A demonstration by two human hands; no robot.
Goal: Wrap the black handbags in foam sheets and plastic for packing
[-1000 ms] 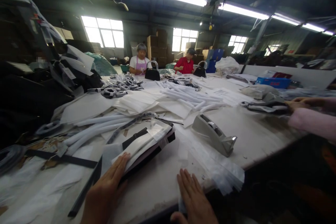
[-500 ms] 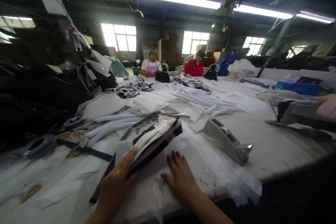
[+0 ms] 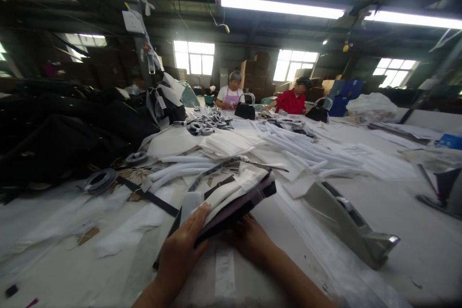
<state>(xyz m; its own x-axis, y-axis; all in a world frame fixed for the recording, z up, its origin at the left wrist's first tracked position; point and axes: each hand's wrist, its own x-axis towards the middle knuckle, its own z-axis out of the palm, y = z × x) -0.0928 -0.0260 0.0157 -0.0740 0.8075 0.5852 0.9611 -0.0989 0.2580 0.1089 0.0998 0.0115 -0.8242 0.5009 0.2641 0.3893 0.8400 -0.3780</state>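
A flat black bag [image 3: 231, 214] with a white wrapped strip along its upper side is tilted above the table. Clear tape seems to lie across the wrapping near its far end. My left hand [image 3: 186, 243] grips the near left end, thumb below and fingers on top. Under the bag's lower right edge is my right hand [image 3: 252, 238]; its fingers are partly hidden and blurred, so I cannot see whether they grip. To the right stands a grey tape dispenser [image 3: 346, 224]. A clear plastic strip [image 3: 224, 272] lies below the bag.
White tubes [image 3: 299, 147], white sheets [image 3: 225, 143] and coiled rings [image 3: 202, 127] cover the table's middle. Black goods [image 3: 72, 130] are heaped at left. Two people sit across the table beside black handbags [image 3: 245, 109]. A dark grey piece [image 3: 447, 190] lies at far right.
My view has turned left, so everything appears shifted right. My right hand has gone from lying spread on the table to beneath the bag's edge. My left hand keeps its grip.
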